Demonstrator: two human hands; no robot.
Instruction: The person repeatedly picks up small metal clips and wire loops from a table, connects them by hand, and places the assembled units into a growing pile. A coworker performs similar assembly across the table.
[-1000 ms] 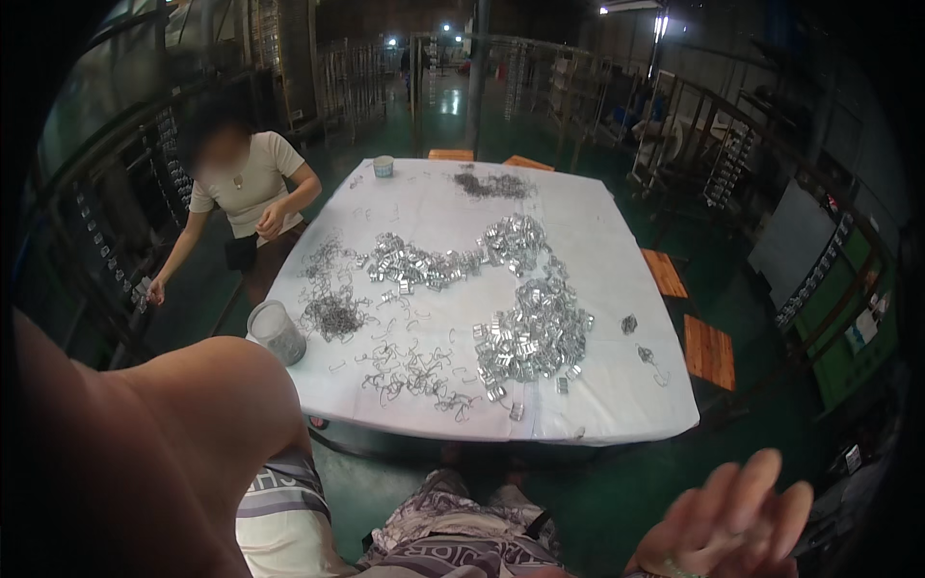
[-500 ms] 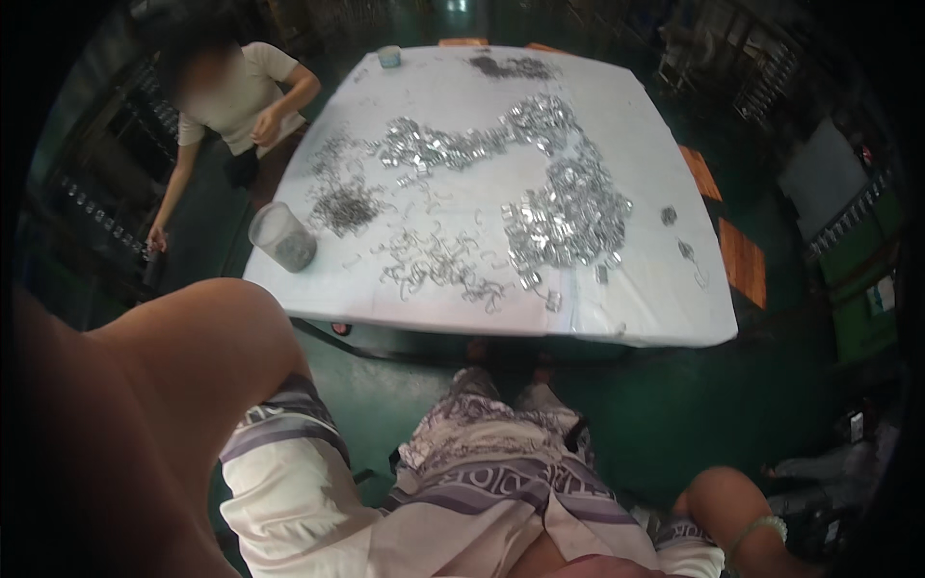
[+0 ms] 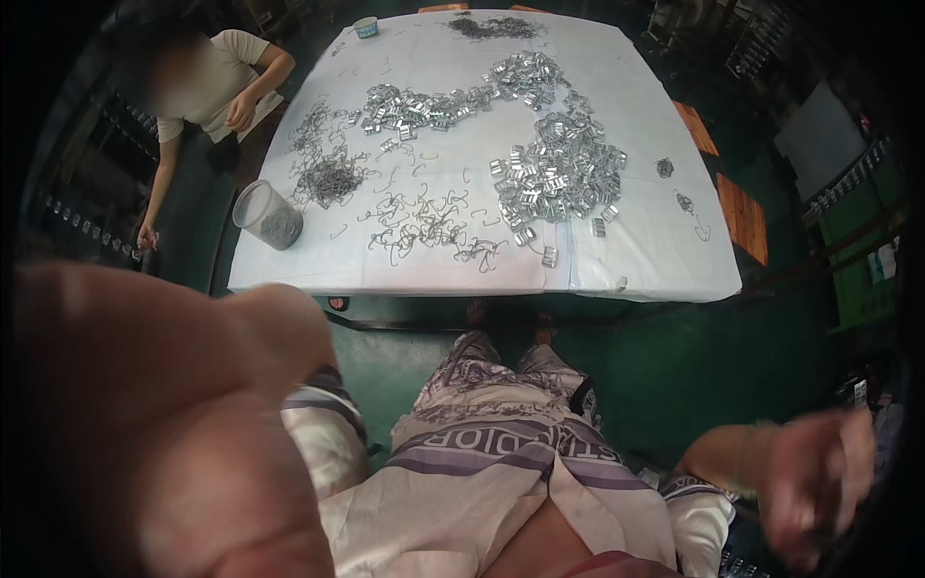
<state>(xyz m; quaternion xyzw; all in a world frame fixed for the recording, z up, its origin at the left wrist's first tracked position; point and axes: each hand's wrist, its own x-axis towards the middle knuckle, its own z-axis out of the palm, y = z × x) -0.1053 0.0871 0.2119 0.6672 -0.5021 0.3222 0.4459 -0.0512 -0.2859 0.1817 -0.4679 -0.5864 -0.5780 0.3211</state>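
Very close at the lower left looms my left hand, its palm and heel large and its fingers out of sight. At the lower right is my right hand, smeared by motion, so its grip cannot be made out. Neither hand touches the table. On the white tabletop lie a broad heap of shiny metal pieces, scattered wire hooks and a darker pile of hooks. A translucent plastic tub, partly filled with small grey parts, stands at the near left.
A person in a light shirt is beyond the table's left side. A small blue-white tub and a dark pile of small parts are at the far end. Orange wooden stools line the right edge. The floor is green.
My left hand has come into view at the lower left, close up. My right hand has risen into view at the lower right. The table now appears higher in the picture.
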